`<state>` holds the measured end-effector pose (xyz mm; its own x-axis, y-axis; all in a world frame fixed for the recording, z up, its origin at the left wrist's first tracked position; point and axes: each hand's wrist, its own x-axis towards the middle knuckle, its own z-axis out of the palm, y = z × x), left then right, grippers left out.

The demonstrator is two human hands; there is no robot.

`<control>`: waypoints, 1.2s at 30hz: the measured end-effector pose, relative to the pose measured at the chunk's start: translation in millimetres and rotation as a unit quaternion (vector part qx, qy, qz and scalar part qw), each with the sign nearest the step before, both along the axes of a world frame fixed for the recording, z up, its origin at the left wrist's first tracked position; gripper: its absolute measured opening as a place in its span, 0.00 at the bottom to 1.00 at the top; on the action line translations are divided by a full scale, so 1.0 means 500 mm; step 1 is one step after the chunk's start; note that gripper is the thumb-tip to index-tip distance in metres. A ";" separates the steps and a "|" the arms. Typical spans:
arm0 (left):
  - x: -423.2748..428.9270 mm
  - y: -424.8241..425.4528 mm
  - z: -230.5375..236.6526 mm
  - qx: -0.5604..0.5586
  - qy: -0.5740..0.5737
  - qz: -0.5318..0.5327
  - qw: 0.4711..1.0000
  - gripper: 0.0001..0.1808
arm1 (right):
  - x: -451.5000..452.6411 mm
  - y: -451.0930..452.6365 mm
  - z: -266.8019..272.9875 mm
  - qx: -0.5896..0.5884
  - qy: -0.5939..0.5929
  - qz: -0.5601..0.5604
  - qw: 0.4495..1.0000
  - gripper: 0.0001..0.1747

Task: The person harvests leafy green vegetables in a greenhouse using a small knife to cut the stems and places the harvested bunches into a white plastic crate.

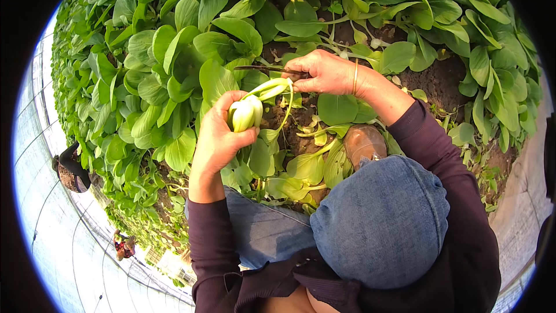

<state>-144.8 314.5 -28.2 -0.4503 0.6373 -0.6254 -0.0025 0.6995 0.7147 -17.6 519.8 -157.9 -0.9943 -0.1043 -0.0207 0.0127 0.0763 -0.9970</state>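
Observation:
My left hand (226, 130) is closed around a head of pak choi (245, 113), its pale stalk base facing up and its leaves hanging below. Just to the right, my right hand (319, 74), with a thin bangle at the wrist, holds a narrow dark blade, probably a knife (265, 68), pointing left above the plant. The right fingertips are at the bent end of pale outer stalks (278, 87) that stick out from the head. My right palm and the knife's handle are hidden.
Dense pak choi plants (152, 65) stand at the left and top, with more (495, 74) at the right. Loose yellowing leaves (308, 167) lie on brown soil beside my brown shoe (365, 141). Two other people, one (74, 169) nearer and one (124, 245) farther, are at the left edge.

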 end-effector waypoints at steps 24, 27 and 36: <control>0.078 0.028 0.035 -0.048 0.061 -0.015 0.997 0.48 | 0.081 -0.028 0.094 0.007 -0.107 -0.211 0.972 0.16; 0.100 0.038 0.050 0.010 0.154 -0.057 0.986 0.38 | 0.085 -0.031 0.103 -0.153 -0.150 -0.140 0.967 0.16; 0.056 0.136 -0.053 0.001 0.095 -0.179 0.979 0.51 | 0.107 -0.082 0.053 -0.294 -0.206 -0.280 0.890 0.17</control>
<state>-116.9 382.6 -54.9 -0.3063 0.7764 -0.5508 0.3759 0.6302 0.6793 36.0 478.9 -131.5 -0.8152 0.2918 -0.5003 0.2576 -0.5911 -0.7644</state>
